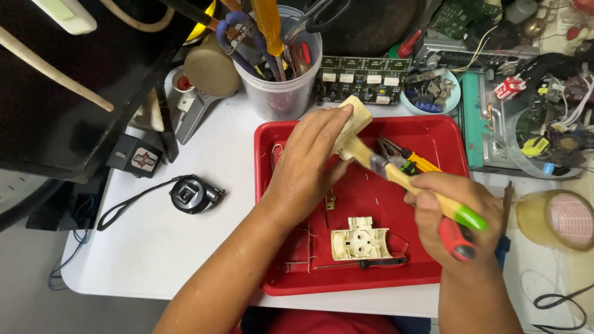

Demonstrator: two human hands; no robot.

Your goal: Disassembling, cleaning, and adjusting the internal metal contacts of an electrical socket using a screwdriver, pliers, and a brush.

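L hand [307,162] is reaching in from lower centre, palm down, fingers wrapping a cream plastic block [354,125] above the red tray [445,133] at frame centre. R hand [455,213], lower right, is clenching pliers [413,170] w/ yellow-green and red handles, jaws meeting the block's lower edge; a cream socket part [361,238] is lying in the tray below.

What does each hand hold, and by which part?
Left hand grips the cream plastic part by its top; right hand holds pliers by the handles.

White table [185,247] carries red tray [272,272], tape measure [193,194].
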